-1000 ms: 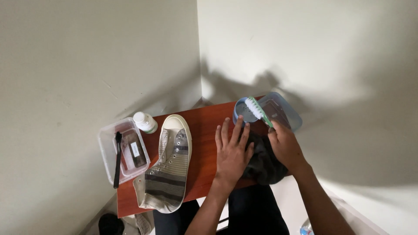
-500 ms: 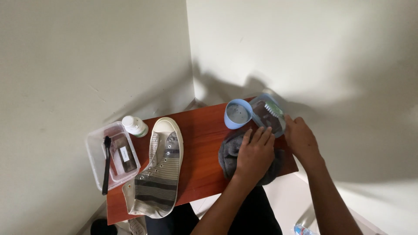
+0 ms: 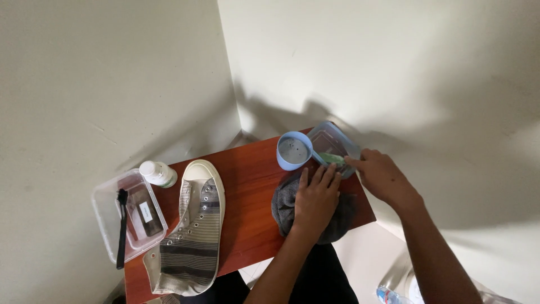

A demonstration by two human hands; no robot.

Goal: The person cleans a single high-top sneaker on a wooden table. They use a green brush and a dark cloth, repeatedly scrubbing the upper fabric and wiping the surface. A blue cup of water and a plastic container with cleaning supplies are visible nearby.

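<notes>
My left hand [image 3: 316, 200] lies flat, fingers together, on a dark grey cloth-like thing [image 3: 284, 202] at the right end of a small red-brown table [image 3: 247, 186]. Just beyond it my right hand [image 3: 382, 177] grips a green-handled brush [image 3: 333, 159] and holds it in a clear plastic container [image 3: 334, 143] at the table's far right corner. A light blue cup [image 3: 293, 151] with grey liquid stands beside that container. A striped grey and cream high-top sneaker [image 3: 194, 231] lies sole-down in the middle of the table.
A clear lidded box [image 3: 129, 217] with a black brush [image 3: 121, 225] on it sits at the table's left end. A small white bottle [image 3: 158, 173] stands behind it. The table is pushed into a corner of cream walls. A water bottle [image 3: 394, 295] lies on the floor at lower right.
The right hand carried the brush from above the dark cloth into the clear container. The left hand stayed on the cloth. The camera view shifted, so the table sits lower and further left.
</notes>
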